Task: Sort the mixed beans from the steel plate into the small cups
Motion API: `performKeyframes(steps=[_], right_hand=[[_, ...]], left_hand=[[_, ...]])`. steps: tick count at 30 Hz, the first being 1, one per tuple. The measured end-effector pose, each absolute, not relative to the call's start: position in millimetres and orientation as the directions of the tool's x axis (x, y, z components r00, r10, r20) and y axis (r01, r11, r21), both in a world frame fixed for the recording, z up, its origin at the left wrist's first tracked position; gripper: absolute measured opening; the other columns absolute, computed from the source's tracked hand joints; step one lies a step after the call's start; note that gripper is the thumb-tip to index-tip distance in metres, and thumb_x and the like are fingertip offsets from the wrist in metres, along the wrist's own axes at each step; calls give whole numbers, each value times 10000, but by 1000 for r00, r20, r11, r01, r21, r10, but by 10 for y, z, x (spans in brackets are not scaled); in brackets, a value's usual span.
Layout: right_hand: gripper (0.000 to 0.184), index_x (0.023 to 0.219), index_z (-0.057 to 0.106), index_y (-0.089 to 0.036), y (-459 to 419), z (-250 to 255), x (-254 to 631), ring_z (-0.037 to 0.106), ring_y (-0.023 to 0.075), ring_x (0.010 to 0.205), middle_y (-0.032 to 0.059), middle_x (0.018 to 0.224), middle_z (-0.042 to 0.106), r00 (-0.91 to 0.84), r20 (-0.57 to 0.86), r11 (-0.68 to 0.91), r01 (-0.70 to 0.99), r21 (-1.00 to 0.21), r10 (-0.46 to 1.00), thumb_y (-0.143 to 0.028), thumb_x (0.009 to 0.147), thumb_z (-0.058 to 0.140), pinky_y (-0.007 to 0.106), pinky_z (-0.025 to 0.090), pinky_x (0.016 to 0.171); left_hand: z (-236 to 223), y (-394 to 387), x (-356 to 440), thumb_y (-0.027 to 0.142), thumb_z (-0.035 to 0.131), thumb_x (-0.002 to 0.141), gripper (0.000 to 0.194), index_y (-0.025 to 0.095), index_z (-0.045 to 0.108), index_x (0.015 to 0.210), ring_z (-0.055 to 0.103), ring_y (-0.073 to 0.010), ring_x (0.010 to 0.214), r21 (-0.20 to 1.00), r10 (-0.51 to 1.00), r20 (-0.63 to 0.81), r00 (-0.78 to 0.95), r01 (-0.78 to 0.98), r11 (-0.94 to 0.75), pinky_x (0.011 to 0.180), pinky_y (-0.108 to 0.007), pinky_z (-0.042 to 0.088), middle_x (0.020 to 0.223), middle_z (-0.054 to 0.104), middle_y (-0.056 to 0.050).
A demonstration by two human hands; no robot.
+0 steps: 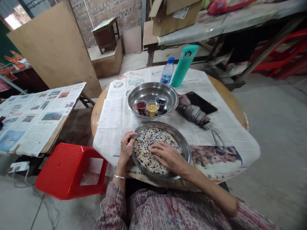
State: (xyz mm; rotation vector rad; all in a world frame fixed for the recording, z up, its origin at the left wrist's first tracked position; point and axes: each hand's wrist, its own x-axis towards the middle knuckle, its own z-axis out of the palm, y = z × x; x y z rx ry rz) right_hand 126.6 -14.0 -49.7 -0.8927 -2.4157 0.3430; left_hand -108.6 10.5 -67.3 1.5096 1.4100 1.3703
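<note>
A metal basin (187, 150) near my body holds a spread layer of mixed white grains and red, yellow and dark beans (151, 156). At its left rim, my left hand (127, 145) is closed on the edge, fingers curled; a small dark reddish spot shows by the fingertips. My right hand (166, 155) lies palm down over the mix, its fingers stretched out and touching the grains. Behind stands a second metal basin (153, 89) with three clear cups: red beans (141, 105), yellow kernels (152, 109) and black beans (161, 101).
Newspaper (110, 118) covers the round table. A water bottle (167, 72), a teal flask (184, 67), a folded umbrella (195, 111) and a dark tablet-like thing (203, 103) lie or stand beyond the basins. A red stool (64, 169) is at the left.
</note>
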Motion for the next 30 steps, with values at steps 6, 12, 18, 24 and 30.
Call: performKeyframes(steps=[6, 12, 18, 24, 30], right_hand=[[240, 1146, 692, -213, -197, -622, 1511, 654, 261, 1102, 95, 1172, 715, -426, 425, 579, 737, -348, 798, -166, 945, 569, 461, 564, 1001], [271, 1173, 660, -220, -280, -699, 1517, 682, 251, 1078, 86, 1148, 715, -408, 421, 552, 773, -313, 810, -159, 921, 581, 421, 600, 953], [272, 1152, 645, -236, -355, -595, 1419, 699, 233, 1005, 74, 1061, 708, -416, 388, 560, 715, -419, 822, -125, 916, 569, 386, 628, 854], [221, 1005, 682, -233, -402, -574, 1489, 690, 202, 892, 54, 933, 697, -476, 333, 581, 675, -455, 814, -110, 949, 507, 328, 601, 790], [261, 1090, 683, -196, -343, -612, 1566, 667, 243, 1015, 96, 1037, 704, -383, 339, 501, 764, -407, 859, -118, 964, 468, 381, 575, 919]], left_hand=[[-500, 55, -1106, 167, 620, 925, 137, 200, 730, 1000, 632, -233, 1170, 780, 907, 408, -102, 555, -289, 1046, -416, 516, 1234, 665, -97], [-168, -321, -897, 214, 711, 908, 270, 225, 657, 1173, 616, -254, 1131, 469, 896, 356, 267, 778, -419, 1045, -478, 526, 1205, 650, -85], [-196, -633, -546, 191, 719, 894, 330, 245, 643, 1211, 627, -245, 1114, 433, 943, -75, 324, 862, -262, 988, -403, 555, 1183, 626, -68], [-192, -527, -469, 112, 461, 1010, 229, 213, 665, 990, 624, -194, 993, 418, 959, -48, 280, 877, -236, 925, -320, 520, 1026, 641, -59], [-169, -407, -496, 195, 570, 990, 194, 218, 634, 1172, 575, -240, 1155, 457, 975, 144, 171, 862, -219, 1044, -407, 503, 1203, 598, -92]])
